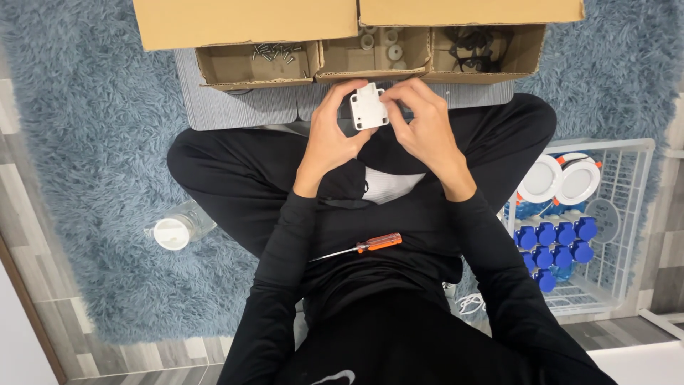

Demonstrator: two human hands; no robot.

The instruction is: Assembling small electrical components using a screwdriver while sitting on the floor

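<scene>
You are gripping a smooth, matt white plastic plate (369,108), sitting on a shaggy blue rug (92,142), facing rough brown cardboard boxes (256,64); a glossy orange-handled metal screwdriver (360,247) is lying on your lap.

An orange-handled screwdriver (360,247) lies on the lap. A capped clear bottle (178,227) rests on the shaggy blue rug (85,142). Cardboard trays (370,53) hold screws (274,51) and small parts. A white wire basket (627,214) holds blue-capped pieces (556,246).

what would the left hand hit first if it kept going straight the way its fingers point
The left hand points up and away from the body, so past the white square part it holds it would probably meet the middle cardboard tray with white rings; depth is unclear.
</scene>
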